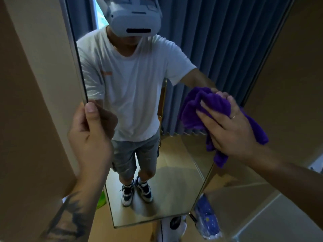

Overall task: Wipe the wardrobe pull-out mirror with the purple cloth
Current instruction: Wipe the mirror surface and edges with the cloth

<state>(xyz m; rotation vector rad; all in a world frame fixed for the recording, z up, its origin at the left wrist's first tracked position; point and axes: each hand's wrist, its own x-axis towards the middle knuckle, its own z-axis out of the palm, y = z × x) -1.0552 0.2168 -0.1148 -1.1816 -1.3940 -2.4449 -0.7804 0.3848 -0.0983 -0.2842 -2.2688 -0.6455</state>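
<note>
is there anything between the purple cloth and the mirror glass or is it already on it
Nothing visible stands between them. The right hand presses the purple cloth against the mirror near its right edge, the cloth meeting its own reflection. The left hand holds the mirror's left edge, well away from the cloth.

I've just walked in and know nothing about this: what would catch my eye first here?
The tall mirror fills the middle, reflecting a person in a headset. Right of centre, the right hand presses a bunched purple cloth against the glass. At the mirror's left edge, the left hand pinches the frame.
</note>
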